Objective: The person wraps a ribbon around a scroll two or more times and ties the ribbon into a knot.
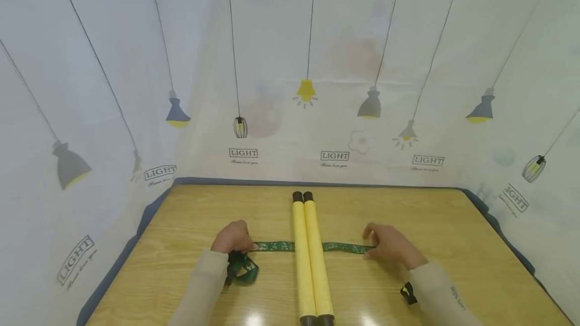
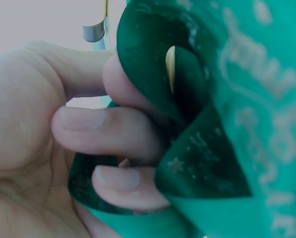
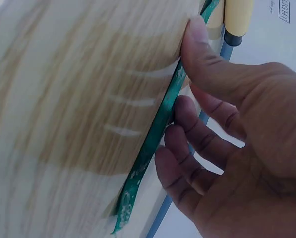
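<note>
Two yellow tubes [image 1: 309,260] with dark end caps lie side by side, pointing away from me. A green printed ribbon [image 1: 274,246] runs crosswise and passes beneath them, coming out on both sides. On the left, my left hand [image 1: 234,238] grips the ribbon, and its slack hangs in loops [image 2: 207,158] around the curled fingers. To the right of the tubes, my right hand [image 1: 390,246] pinches the other stretch of ribbon [image 3: 160,119] near the thumb [image 3: 196,37]. Its other fingers are bent beside the strip, and a short free end trails past them.
The wooden table [image 1: 190,205] has a dark blue edging [image 1: 317,183] at the back. Behind it hangs a pale cloth [image 1: 281,39] printed with lamps and lettering. A small black strip with a yellow patch [image 1: 409,293] is by the right sleeve [image 1: 439,291].
</note>
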### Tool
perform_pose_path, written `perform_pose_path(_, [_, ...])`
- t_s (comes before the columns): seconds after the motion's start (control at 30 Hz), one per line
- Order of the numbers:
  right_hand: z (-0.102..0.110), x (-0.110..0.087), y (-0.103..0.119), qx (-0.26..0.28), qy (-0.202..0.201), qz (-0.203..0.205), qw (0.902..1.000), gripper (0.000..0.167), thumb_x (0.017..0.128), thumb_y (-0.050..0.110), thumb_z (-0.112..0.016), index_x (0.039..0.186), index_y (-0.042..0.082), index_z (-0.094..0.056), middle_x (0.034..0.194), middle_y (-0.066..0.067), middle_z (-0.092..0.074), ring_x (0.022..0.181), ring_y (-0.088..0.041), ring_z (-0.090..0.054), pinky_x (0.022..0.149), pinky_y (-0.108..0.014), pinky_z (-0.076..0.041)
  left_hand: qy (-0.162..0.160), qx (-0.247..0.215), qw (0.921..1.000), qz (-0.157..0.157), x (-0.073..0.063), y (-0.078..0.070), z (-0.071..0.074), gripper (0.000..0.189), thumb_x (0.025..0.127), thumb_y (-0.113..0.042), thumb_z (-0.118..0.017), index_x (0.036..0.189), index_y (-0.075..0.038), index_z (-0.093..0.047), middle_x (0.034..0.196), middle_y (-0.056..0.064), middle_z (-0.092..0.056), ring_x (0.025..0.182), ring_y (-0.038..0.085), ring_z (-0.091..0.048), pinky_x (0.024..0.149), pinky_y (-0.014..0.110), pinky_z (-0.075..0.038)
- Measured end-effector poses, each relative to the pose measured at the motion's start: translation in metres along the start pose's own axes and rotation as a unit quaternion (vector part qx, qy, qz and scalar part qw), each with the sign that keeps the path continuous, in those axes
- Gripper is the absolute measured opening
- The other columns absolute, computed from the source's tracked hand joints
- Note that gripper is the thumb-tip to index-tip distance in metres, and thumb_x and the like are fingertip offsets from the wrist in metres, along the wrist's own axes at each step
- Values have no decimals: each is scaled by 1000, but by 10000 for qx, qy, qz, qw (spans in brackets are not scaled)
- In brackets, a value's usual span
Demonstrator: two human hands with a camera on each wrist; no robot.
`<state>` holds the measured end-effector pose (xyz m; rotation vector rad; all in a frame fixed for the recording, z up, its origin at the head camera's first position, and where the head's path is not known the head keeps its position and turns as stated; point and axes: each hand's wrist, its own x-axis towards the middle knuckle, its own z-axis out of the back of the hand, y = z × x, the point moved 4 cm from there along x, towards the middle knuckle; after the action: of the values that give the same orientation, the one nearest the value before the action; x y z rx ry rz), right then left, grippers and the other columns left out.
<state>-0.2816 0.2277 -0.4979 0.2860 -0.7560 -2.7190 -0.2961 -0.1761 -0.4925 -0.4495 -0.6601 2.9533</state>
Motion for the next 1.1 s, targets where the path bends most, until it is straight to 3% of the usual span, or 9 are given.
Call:
perform_pose_path(0.23, [-4,-4,-3,64,158,-49,9998,26,82,19,-87,95,12,-66,91,-4,-64,82,-19,-57,73,-40,-51,70,-177,9997,-128,-3,0,-3,40,90,-22,-80,56,-6,-66,49,0,-53,50,15,-46,56,30,-42])
perform_pose_path(0.43, [-4,-6,-2,57,345,390,9986,18,87,20,-82,87,12,-67,84,1,-62,75,-14,-52,67,-31,-46,411,-431,9981,-161,-5,2,-1,36,93,-22,-76,60,-8,-68,53,-1,-54,48,12,-40,50,27,-36])
perform_pose_path(0.6, [3,-8,0,52,269,462,9986,18,90,22,-79,86,13,-64,82,3,-62,73,-11,-52,65,-28,-45,677,-1052,9917,-297,-5,2,2,23,93,-13,-68,71,-7,-69,60,2,-60,51,13,-45,49,27,-36])
perform_pose_path(0.77, [12,-10,1,275,385,307,9984,26,91,31,-79,99,10,-66,87,-2,-65,75,-13,-55,67,-33,-48,1021,-1425,9831,-532,-10,2,-2,8,89,-2,-62,86,-5,-69,65,7,-64,51,15,-49,48,26,-38])
perform_pose_path(0.9, [14,-9,-5,293,408,-23,9987,29,94,41,-74,94,12,-71,87,-1,-65,75,-14,-55,66,-34,-48,1075,-1348,9836,-521,-14,2,-1,13,87,1,-60,92,-5,-70,64,6,-63,49,14,-50,47,24,-37])
perform_pose_path(1.1, [20,-11,-14,284,112,-108,9995,29,97,37,-70,80,14,-66,74,1,-57,69,-15,-49,61,-31,-40,709,-439,9960,-320,-17,3,8,23,88,-4,-58,67,-6,-68,52,-1,-53,44,11,-50,46,22,-39])
